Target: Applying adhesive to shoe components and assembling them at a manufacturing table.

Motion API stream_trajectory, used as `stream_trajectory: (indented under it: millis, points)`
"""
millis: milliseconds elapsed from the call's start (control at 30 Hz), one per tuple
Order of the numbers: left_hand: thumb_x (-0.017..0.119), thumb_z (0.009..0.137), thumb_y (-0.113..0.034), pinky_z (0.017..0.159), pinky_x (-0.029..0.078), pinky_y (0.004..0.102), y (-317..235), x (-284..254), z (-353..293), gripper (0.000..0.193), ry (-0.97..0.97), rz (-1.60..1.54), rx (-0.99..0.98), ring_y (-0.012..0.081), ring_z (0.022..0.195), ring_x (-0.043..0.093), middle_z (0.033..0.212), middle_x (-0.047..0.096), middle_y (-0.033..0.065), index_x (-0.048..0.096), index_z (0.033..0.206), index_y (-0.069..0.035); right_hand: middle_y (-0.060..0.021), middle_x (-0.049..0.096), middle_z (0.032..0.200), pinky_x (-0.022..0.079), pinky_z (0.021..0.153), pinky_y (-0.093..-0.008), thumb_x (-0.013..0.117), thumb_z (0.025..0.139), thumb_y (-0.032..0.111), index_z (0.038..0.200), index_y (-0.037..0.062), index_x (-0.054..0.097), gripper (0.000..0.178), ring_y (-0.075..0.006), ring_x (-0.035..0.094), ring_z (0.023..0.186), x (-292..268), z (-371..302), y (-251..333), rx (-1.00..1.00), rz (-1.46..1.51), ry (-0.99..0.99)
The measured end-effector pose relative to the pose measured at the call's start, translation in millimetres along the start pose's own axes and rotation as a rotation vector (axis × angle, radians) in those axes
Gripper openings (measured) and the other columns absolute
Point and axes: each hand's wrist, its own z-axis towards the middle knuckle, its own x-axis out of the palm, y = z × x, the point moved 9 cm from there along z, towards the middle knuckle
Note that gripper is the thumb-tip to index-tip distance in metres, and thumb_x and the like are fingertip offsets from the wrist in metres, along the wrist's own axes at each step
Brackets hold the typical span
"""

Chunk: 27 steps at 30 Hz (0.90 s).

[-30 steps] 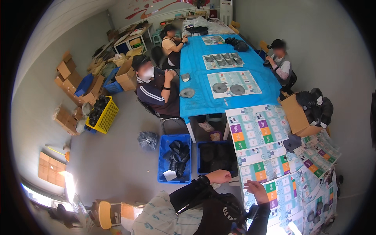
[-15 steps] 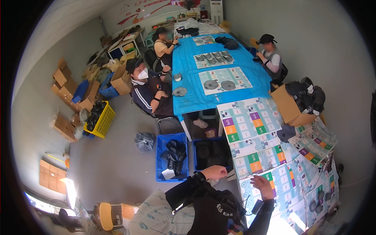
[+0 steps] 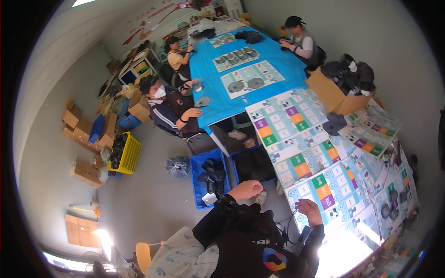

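Observation:
My left hand point(image 3: 247, 190) hangs in the air over the gap between the blue crate and the paper-covered table. Its fingers are curled into a loose fist, with nothing showing in them. Just above the near edge of the printed sheets point(image 3: 303, 187) is my right hand point(image 3: 309, 211), fingers slightly bent and apart, holding nothing. A dark cable point(image 3: 283, 228) loops beside my right forearm. Nearest to my left hand is a blue crate point(image 3: 194, 178) with black pieces point(image 3: 214, 178) and a white paper inside. A second blue crate point(image 3: 235, 167) with dark contents stands under the table edge.
Ahead stretches a blue-covered table point(image 3: 208, 69) with sheets bearing grey round pieces point(image 3: 235, 86). Two people sit at its left, one at its right. A cardboard box point(image 3: 331, 92) of black items stands on the right. Dark round pieces point(image 3: 393, 204) lie nearby. A yellow basket point(image 3: 130, 155) stands left.
My view has turned, so the tables sit further left and tilted. The nearest seated person has lowered both hands to the table, near a small cup and a grey piece. My hands keep their pose.

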Motion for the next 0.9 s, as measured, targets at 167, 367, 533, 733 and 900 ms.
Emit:
stream_trajectory:
  millis: [167,367,533,733,900]
  points:
    - [0.063,0.102,-0.028,0.078,0.056,0.0316,2,13,12,0.028,0.066,0.046,-0.051,0.0165,0.084,0.073,0.097,0.076,0.0073,0.069,0.112,-0.003,-0.0155,0.073,0.119,0.054,0.095,-0.0324,0.062,0.102,0.030,0.134,-0.0042,0.061,0.046,-0.0233,0.072,0.109,-25,-6,-16,0.012,0.016,-0.066]
    - [0.068,0.098,-0.029,0.082,0.057,0.0345,-2,23,50,0.027,0.107,0.032,0.032,0.0217,0.088,0.074,0.097,0.076,0.0115,0.071,0.110,-0.004,-0.0152,0.074,0.118,0.054,0.092,-0.0328,0.060,0.103,0.029,0.132,-0.0037,0.062,0.044,-0.0234,0.072,0.108,-47,-11,-12,0.008,0.022,-0.201]
    - [0.055,0.108,-0.037,0.090,0.058,0.0366,-47,23,80,0.046,0.439,-0.441,-0.040,0.0245,0.105,0.071,0.123,0.068,0.0154,0.055,0.137,-0.002,-0.0192,0.066,0.133,0.054,0.099,-0.0404,0.056,0.106,0.045,0.142,-0.0018,0.053,0.060,-0.0306,0.065,0.122,-48,-3,24,-0.106,0.282,-0.116]
    - [0.047,0.108,-0.050,0.119,0.041,0.0553,-45,-161,188,0.079,0.179,-2.227,0.319,0.0433,0.150,0.035,0.170,0.019,0.0238,0.015,0.165,-0.005,-0.0324,0.035,0.158,0.042,0.119,-0.0542,0.050,0.106,0.046,0.154,-0.0081,0.026,0.076,-0.0470,0.043,0.144,-150,13,88,-0.808,1.682,-0.295]
    - [0.044,0.108,-0.030,0.114,0.047,0.0465,111,-289,270,0.059,-0.922,-2.265,0.132,0.0333,0.145,0.043,0.160,0.036,0.0181,0.029,0.159,-0.004,-0.0276,0.045,0.151,0.051,0.111,-0.0498,0.055,0.099,0.028,0.152,-0.0020,0.035,0.065,-0.0403,0.052,0.137,-229,24,53,-0.928,2.030,-1.068]
